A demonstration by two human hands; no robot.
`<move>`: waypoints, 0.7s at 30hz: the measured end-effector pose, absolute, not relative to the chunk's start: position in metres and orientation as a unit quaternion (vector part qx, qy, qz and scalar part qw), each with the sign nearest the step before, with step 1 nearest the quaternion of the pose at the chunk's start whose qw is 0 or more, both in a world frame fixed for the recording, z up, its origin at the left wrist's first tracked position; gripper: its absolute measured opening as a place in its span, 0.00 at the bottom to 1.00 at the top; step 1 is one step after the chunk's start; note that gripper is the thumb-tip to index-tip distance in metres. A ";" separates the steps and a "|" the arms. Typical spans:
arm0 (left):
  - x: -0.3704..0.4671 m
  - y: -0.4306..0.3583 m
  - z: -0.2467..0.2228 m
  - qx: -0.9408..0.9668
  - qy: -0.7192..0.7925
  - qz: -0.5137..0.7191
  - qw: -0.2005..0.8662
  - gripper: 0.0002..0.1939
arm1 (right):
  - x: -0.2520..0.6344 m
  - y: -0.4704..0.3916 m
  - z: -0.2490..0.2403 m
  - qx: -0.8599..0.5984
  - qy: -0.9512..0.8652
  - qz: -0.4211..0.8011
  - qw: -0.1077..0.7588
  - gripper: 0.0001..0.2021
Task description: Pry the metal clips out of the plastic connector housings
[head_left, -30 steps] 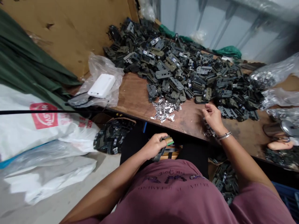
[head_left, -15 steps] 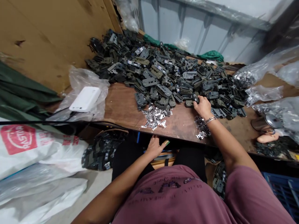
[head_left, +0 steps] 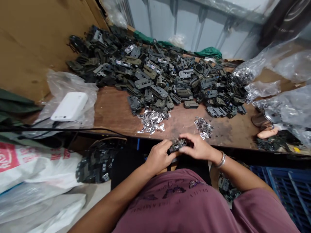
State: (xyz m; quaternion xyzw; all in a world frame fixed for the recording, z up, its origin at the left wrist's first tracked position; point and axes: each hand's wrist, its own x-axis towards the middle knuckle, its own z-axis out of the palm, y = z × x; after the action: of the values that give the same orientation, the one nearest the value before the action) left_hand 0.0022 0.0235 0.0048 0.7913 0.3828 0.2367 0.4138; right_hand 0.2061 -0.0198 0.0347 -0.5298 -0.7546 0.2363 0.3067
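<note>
A small dark grey plastic housing (head_left: 178, 145) is held between both hands, just off the table's front edge. My left hand (head_left: 159, 156) is closed on its left end. The fingers and thumb of my right hand (head_left: 197, 147) pinch its right end. Beyond them lies a big pile of similar dark grey housings (head_left: 157, 74), with one housing (head_left: 191, 104) lying at its front edge. Two heaps of small shiny metal clips rest near the front: a larger left heap (head_left: 152, 120) and a smaller right heap (head_left: 204, 127).
The brown wooden table (head_left: 109, 106) carries a white power bank (head_left: 70, 106) on a plastic bag at left. A metal cup (head_left: 263, 118) and clear bags (head_left: 289, 106) stand at right. Below are a container of housings (head_left: 96, 161), white sacks (head_left: 36, 181) and a blue crate (head_left: 289, 187).
My right hand has come back from the pile with a housing. My left hand has risen from the table edge and closed on it too. The view has shifted right.
</note>
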 end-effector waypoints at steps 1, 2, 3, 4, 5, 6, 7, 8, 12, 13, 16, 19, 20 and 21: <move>0.004 0.022 0.002 0.746 0.403 0.242 0.471 0.11 | 0.216 -0.012 0.032 -0.565 -0.733 0.236 0.297 0.15; 0.005 0.021 -0.001 0.687 0.419 0.253 0.537 0.13 | 0.228 -0.003 0.029 -0.607 -0.713 0.210 0.280 0.13; 0.006 0.020 -0.003 0.622 0.426 0.265 0.602 0.15 | 0.241 0.007 0.026 -0.654 -0.697 0.161 0.246 0.12; 0.007 0.020 -0.004 0.558 0.426 0.275 0.657 0.19 | 0.252 0.017 0.023 -0.692 -0.687 0.106 0.194 0.11; 0.007 0.019 -0.003 0.505 0.422 0.284 0.698 0.22 | 0.262 0.026 0.020 -0.717 -0.681 0.058 0.137 0.11; 0.007 0.019 -0.001 0.467 0.419 0.288 0.724 0.25 | 0.270 0.034 0.018 -0.730 -0.678 0.021 0.081 0.11; 0.006 0.018 0.001 0.445 0.419 0.287 0.738 0.26 | 0.275 0.040 0.016 -0.735 -0.677 -0.002 0.035 0.11; 0.005 0.018 0.004 0.434 0.422 0.282 0.745 0.25 | 0.277 0.045 0.015 -0.736 -0.677 -0.012 0.001 0.11; 0.000 0.017 0.011 0.432 0.441 0.249 0.746 0.23 | 0.270 0.049 0.013 -0.732 -0.681 -0.017 -0.025 0.13; 0.000 0.017 0.011 0.432 0.447 0.247 0.744 0.23 | 0.265 0.047 0.013 -0.724 -0.689 -0.016 -0.009 0.13; -0.002 0.017 0.010 0.423 0.458 0.253 0.740 0.23 | 0.247 0.036 0.008 -0.673 -0.738 0.015 0.048 0.12; -0.003 0.018 0.008 0.417 0.467 0.273 0.731 0.24 | 0.235 0.027 0.001 -0.616 -0.784 0.055 0.047 0.12; -0.003 0.018 0.008 0.417 0.468 0.279 0.727 0.25 | 0.234 0.025 -0.001 -0.613 -0.787 0.061 0.036 0.12; -0.004 0.018 0.008 0.417 0.469 0.282 0.726 0.25 | 0.234 0.024 -0.001 -0.619 -0.782 0.064 0.025 0.12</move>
State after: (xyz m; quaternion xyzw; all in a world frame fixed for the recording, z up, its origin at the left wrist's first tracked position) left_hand -0.0038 0.0184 0.0085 0.4171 0.4688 0.2822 0.7257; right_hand 0.2342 0.0239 -0.0011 -0.6193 -0.7822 0.0641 0.0250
